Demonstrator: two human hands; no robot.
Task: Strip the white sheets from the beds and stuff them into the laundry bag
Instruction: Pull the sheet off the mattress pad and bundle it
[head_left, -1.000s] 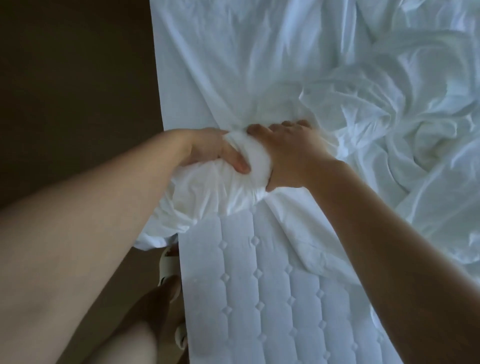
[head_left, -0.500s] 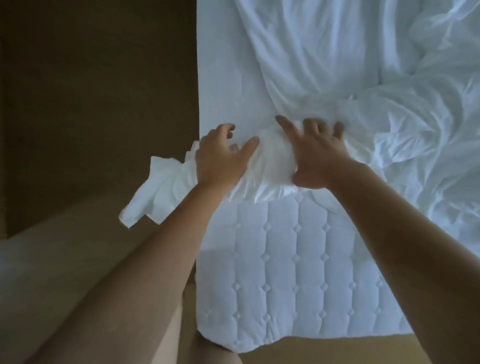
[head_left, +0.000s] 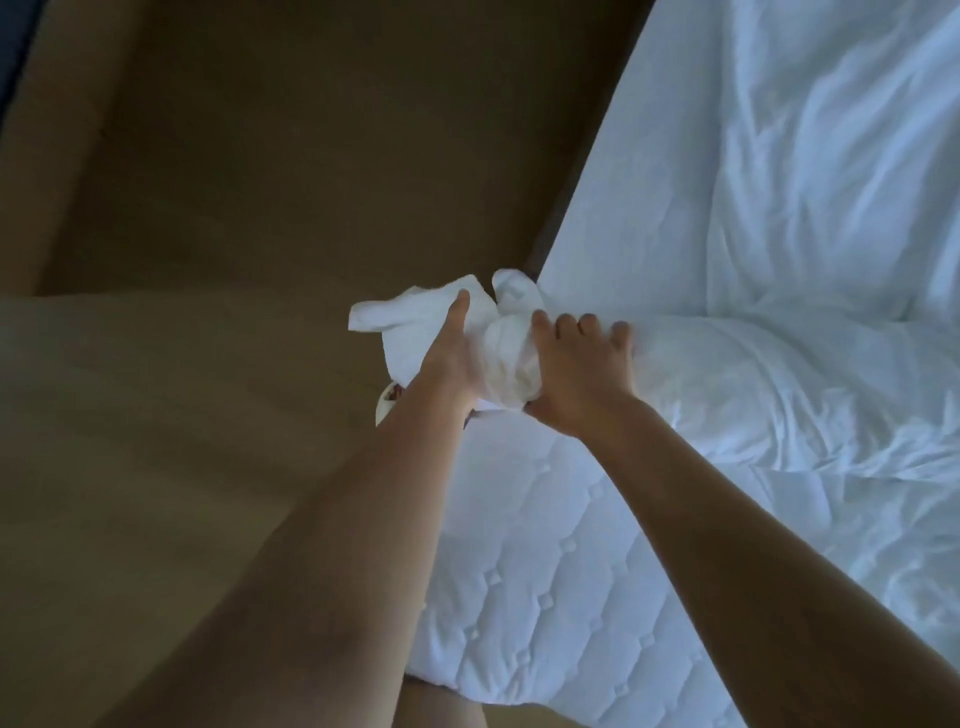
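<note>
My left hand (head_left: 449, 358) and right hand (head_left: 582, 374) have dragged bunched sheet (head_left: 506, 353) past mattress (head_left: 545, 571) edge; loose end now over floor (head_left: 208, 415). Fingers, spread half second ago, now clamp wad. More quilting bared. My view swung; bed now right.

Plain brown smooth floor (head_left: 270, 156) seen across upper left and centre of frame; darkest tone found at upper centre. Paler tan band (head_left: 145, 415) spread over left middle and lower left. Narrow dark bluish strip (head_left: 11, 47) caught at top left corner; nature not determinable. White quilted mattress with diamond-stitched top (head_left: 545, 597) placed lower centre to right. Room dimly lit; cool bluish light cast on right side.
</note>
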